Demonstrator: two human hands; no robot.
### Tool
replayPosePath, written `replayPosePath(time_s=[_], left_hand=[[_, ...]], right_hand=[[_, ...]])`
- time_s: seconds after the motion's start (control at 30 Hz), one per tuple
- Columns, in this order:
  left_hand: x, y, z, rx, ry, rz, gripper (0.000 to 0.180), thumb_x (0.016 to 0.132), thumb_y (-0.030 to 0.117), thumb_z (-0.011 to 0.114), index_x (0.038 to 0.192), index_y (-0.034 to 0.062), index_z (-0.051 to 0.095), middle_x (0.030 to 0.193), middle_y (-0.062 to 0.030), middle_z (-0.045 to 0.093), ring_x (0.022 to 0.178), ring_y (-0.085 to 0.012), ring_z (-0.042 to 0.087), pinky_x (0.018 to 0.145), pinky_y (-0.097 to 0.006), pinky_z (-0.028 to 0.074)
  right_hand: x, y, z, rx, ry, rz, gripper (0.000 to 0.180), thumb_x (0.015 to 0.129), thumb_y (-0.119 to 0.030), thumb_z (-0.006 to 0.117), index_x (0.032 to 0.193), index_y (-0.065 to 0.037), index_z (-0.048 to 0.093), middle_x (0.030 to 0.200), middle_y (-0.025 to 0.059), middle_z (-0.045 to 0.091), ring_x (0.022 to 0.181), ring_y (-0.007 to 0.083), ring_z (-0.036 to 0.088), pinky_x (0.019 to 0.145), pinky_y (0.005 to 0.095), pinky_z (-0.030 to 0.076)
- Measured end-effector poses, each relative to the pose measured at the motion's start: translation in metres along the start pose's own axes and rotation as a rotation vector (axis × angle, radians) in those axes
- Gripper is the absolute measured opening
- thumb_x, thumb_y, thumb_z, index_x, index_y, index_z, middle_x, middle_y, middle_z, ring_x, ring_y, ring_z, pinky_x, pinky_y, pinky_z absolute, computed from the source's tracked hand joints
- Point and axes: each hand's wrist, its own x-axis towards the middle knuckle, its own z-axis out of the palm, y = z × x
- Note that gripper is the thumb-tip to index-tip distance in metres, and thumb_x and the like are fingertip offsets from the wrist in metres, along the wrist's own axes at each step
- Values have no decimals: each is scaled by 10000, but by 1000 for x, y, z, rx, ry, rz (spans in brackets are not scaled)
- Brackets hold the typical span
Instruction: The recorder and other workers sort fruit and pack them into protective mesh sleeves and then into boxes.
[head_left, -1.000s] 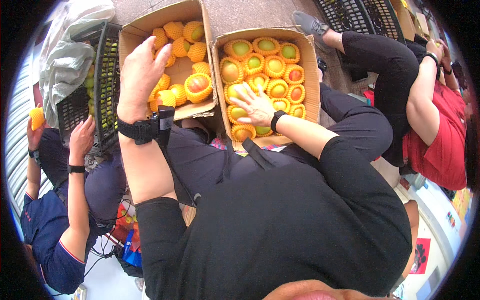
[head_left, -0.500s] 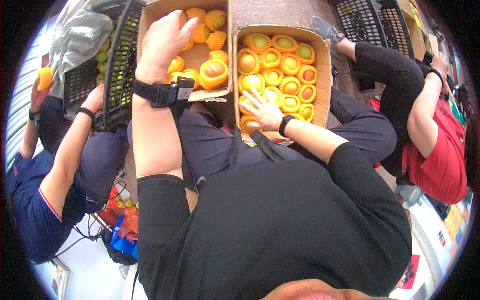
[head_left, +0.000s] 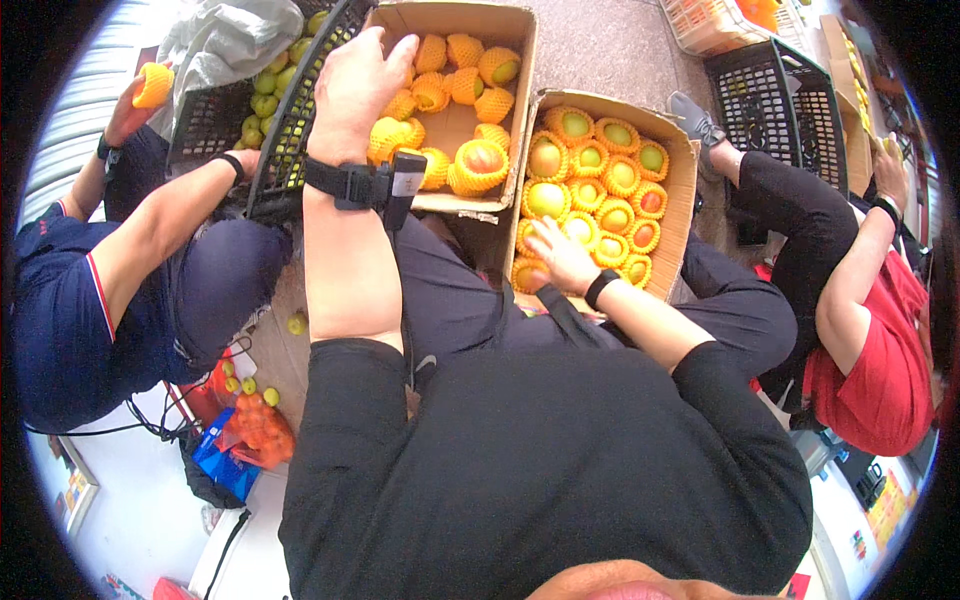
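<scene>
Right carton: the brown cardboard box with raised walls [head_left: 680, 190] holds close rows of fruit; the step in hand appears to be steadying and settling these.
Left carton: the other brown cardboard box [head_left: 524, 90], just beside it, has a looser ring of sleeved fruit around a bare patch of bottom.
Left hand: the left hand [head_left: 358, 88] reaches over the left wall of the left carton, thumb well apart from the fingers; the fingertips are hidden, so I cannot tell whether they have hold of anything.
Right hand: the right hand [head_left: 565, 258] lies over the near left corner of the right carton, fingers fanned apart, touching fruit, with nothing seen gripped; lifting one would seem to call for closing around its sleeve.
Packed fruit: round green-to-reddish fruit in yellow foam-net sleeves [head_left: 546, 199] sit with bare tops pointing up; the fruit has no clear long axis, and the sleeves' axes look roughly upright.
Loose fruit: a reddish round fruit in a yellow foam-net sleeve [head_left: 482, 160], in the left carton's near right corner, shows its bare face upward; several neighbours lie tilted, their openings pointing various ways.
</scene>
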Motion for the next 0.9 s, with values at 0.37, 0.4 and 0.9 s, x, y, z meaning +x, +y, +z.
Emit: replayPosePath(time_s=[0.37, 0.4, 0.9], left_hand=[[-8, -45, -9, 93, -23, -114, 483, 795, 426, 543, 1019, -1, 576, 908, -175, 624, 863, -289, 608, 748, -350, 475], [-9, -48, -6, 94, -29, -135, 484, 793, 430, 545, 1016, 2, 578, 909, -175, 624, 865, -288, 608, 747, -349, 476], [-19, -128, 83, 172, -163, -298, 390, 758, 297, 563, 1049, 36, 573, 990, -165, 604, 955, -280, 572, 834, -356, 443]], right_hand=[[-9, -6, -73, 294, 287, 146, 366, 773, -232, 606, 1065, -27, 522, 996, 169, 572, 939, 307, 549, 811, 370, 439], [-15, -7, -77, 299, 306, 150, 365, 772, -223, 607, 1066, -25, 519, 1002, 169, 570, 938, 307, 549, 810, 367, 439], [-19, 1, -71, 288, 193, 189, 371, 760, -186, 602, 1078, -25, 499, 942, 180, 552, 889, 332, 541, 763, 390, 441]])
